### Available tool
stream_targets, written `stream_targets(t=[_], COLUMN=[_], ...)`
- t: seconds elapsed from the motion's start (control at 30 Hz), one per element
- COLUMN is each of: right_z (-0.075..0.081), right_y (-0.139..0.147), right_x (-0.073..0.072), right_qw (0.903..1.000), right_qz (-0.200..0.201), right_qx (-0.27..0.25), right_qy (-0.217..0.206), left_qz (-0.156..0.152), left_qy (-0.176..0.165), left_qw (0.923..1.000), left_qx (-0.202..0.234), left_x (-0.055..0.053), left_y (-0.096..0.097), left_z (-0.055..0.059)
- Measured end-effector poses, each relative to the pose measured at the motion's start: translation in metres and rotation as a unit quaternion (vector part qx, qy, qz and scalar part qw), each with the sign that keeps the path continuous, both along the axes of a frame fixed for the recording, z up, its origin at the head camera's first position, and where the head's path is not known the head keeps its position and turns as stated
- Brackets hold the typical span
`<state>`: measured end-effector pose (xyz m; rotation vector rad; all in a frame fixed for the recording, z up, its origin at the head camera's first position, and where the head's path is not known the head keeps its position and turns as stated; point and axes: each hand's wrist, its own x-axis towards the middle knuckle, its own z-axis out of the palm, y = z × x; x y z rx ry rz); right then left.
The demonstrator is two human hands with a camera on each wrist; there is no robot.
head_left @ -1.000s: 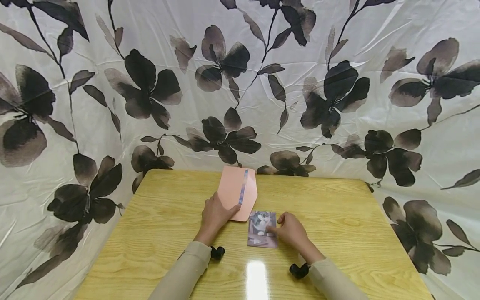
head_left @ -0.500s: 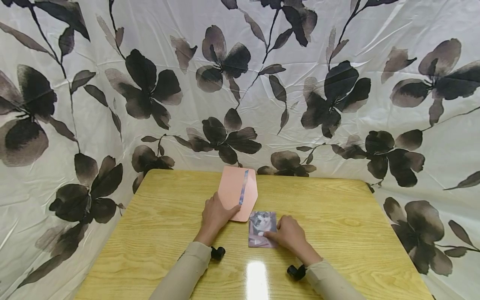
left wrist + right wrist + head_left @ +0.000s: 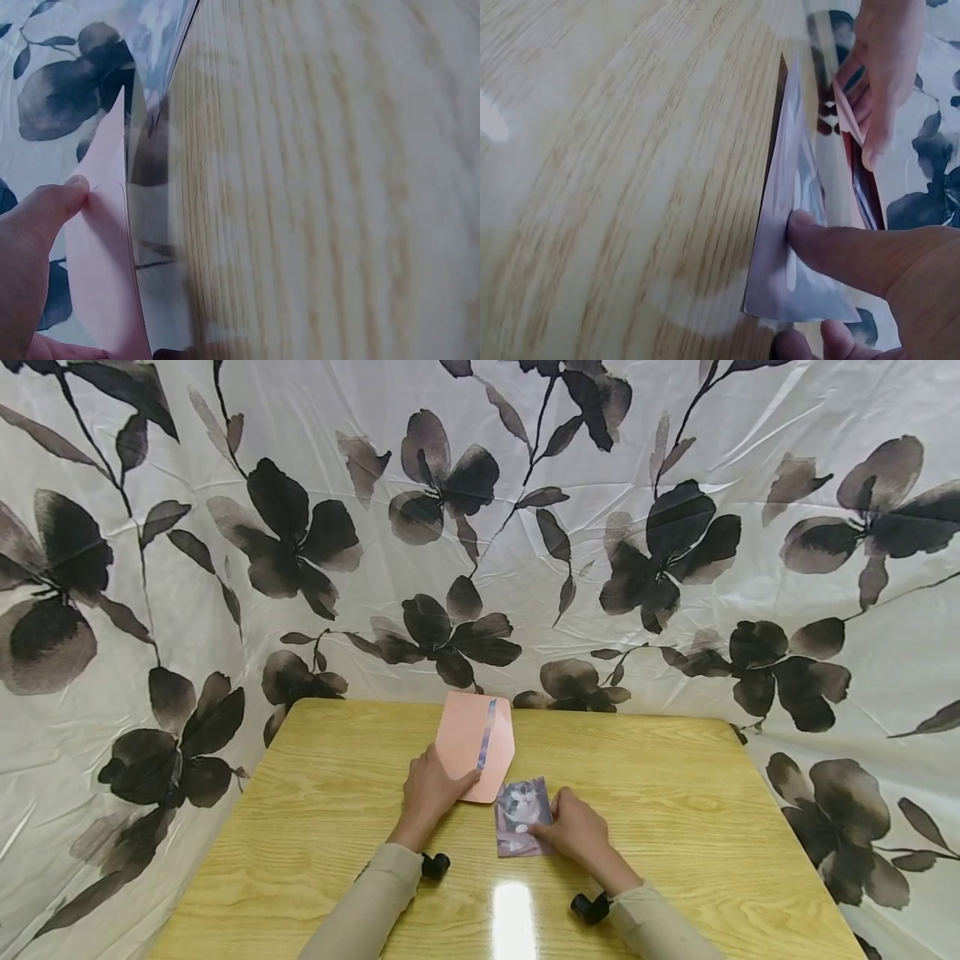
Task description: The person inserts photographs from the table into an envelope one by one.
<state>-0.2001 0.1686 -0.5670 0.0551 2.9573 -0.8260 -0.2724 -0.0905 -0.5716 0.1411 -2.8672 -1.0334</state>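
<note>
My left hand (image 3: 431, 787) grips the near-left side of a pink envelope (image 3: 459, 735), thumb on top and fingers at its edge. The envelope lies with its pointed flap to the right, and a strip of blue-purple picture (image 3: 487, 735) shows in its opening. In the left wrist view the thumb (image 3: 56, 202) presses on the pink paper (image 3: 105, 217). Just right and nearer, my right hand (image 3: 577, 827) pinches a cat photo (image 3: 521, 802) by its right side, thumb on its face. Another edge shows under the photo's lower part. From the right wrist, the photo (image 3: 780, 247) stands tilted off the table.
The yellow wood-grain table (image 3: 337, 827) reaches back to a white curtain (image 3: 540, 627) with dark flowers. A bright light reflection (image 3: 513, 918) lies on the near tabletop. Each wrist carries a small black camera (image 3: 590, 907).
My right hand has shifted slightly left, its thumb sliding further onto the cat photo. The photo has turned a little, its top right corner rising. My left hand and the envelope stay put.
</note>
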Motion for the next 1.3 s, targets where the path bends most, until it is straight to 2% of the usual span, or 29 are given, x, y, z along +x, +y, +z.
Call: stream_targets(t=[0.17, 0.33, 0.43, 0.6, 0.9, 1.3], right_z=[0.0, 0.002, 0.003, 0.006, 0.012, 0.023], right_y=[0.001, 0.008, 0.015, 0.026, 0.042, 0.055], right_x=[0.005, 0.006, 0.005, -0.001, -0.009, -0.018], right_qw=[0.9994, 0.9951, 0.9911, 0.9868, 0.9834, 0.9679], right_qz=[0.02, 0.036, 0.033, 0.008, -0.05, -0.084], right_qx=[-0.028, -0.092, -0.129, -0.161, -0.174, -0.237], right_qy=[0.005, 0.007, -0.002, -0.014, -0.017, 0.007], left_qz=[-0.002, -0.004, -0.004, -0.002, -0.002, -0.001], left_qy=[0.002, 0.003, 0.003, 0.005, 0.009, 0.005], left_qw=[1.0, 1.0, 1.0, 1.0, 1.0, 1.0], left_qx=[0.002, 0.0, -0.001, -0.004, -0.002, -0.003], left_x=[0.002, 0.002, 0.001, 0.001, 0.001, 0.001], left_y=[0.0, 0.0, 0.0, 0.0, -0.001, 0.0], left_z=[-0.002, -0.003, -0.003, -0.003, -0.001, -0.001])
